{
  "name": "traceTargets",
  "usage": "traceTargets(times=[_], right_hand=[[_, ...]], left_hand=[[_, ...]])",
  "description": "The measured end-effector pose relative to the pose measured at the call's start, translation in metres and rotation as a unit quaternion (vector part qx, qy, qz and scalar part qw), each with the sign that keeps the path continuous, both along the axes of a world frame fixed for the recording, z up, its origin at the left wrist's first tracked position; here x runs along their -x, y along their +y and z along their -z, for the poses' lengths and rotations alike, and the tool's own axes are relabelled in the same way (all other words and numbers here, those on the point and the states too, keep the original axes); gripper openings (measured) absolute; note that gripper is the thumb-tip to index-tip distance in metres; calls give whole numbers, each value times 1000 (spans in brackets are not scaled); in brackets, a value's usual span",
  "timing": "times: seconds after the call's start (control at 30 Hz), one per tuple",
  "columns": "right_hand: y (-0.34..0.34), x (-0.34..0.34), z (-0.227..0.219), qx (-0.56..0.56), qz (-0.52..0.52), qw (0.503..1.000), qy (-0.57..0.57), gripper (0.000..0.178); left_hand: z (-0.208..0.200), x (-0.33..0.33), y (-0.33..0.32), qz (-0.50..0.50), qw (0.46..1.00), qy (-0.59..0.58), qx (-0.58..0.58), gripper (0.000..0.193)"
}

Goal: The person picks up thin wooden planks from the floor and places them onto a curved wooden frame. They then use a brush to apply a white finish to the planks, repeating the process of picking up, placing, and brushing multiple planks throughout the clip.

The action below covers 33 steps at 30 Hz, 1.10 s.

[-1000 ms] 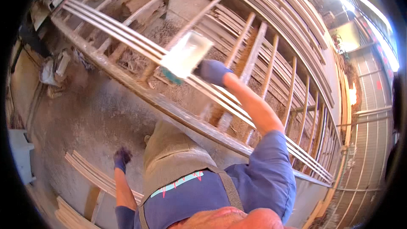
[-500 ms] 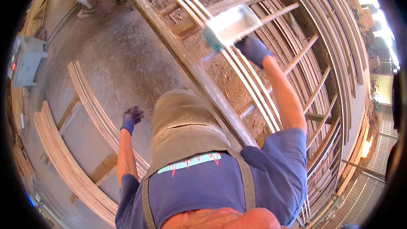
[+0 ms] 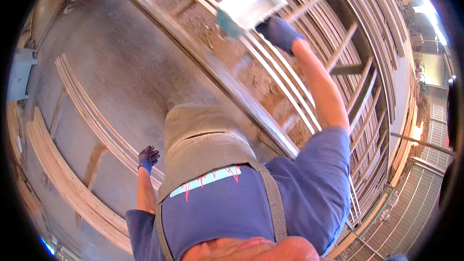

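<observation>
My right hand, in a dark blue glove, grips the near right side of a white, open, box-shaped tool with a teal end. The fingers are partly hidden behind its edge. This tool sits over several long, narrow, pale wood strips that run beneath it; motion blur hides whether it touches them. Down at my left side, my left hand, gloved as well, hangs with loosely bent fingers and nothing visible in it. Closest to that hand are thin wood strips lying lower down.
A long wooden beam crosses between my apron and the pale strips. Shavings lie under them. Stacked boards rest at the left on crosspieces. A rack with many long strips fills the right. A grey cabinet stands far left.
My right hand and the white tool have shifted up and slightly left in the view. My left hand appears lower. The surroundings have also shifted as my head turned.
</observation>
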State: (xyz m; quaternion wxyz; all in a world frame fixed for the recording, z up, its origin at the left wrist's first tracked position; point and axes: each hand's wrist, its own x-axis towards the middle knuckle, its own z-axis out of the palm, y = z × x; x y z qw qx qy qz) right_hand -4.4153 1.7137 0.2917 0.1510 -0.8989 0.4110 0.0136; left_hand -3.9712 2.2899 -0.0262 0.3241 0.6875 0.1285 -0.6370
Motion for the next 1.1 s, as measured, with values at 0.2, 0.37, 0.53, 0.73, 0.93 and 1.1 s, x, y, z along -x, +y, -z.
traceTargets(times=[0.2, 0.37, 0.53, 0.73, 0.93, 1.1], right_hand=[[118, 151, 15, 24, -29, 998, 40, 27], [272, 340, -21, -39, 24, 996, 74, 35], [438, 536, -33, 4, 72, 996, 51, 25], [505, 653, -34, -7, -46, 992, 116, 25], [541, 728, 1, 2, -23, 999, 24, 32], [673, 881, -7, -47, 44, 998, 28, 32]], left_hand=[[-12, 184, 121, -115, 993, -31, -5, 44], [-71, 307, 106, 37, 987, -80, 132, 40], [-89, 434, 155, 22, 979, -123, 161, 34], [25, 597, 383, -68, 992, -30, 105, 29], [-6, 774, 533, -27, 1000, -2, -2, 40], [-9, 895, 634, -58, 998, -15, 17, 44]])
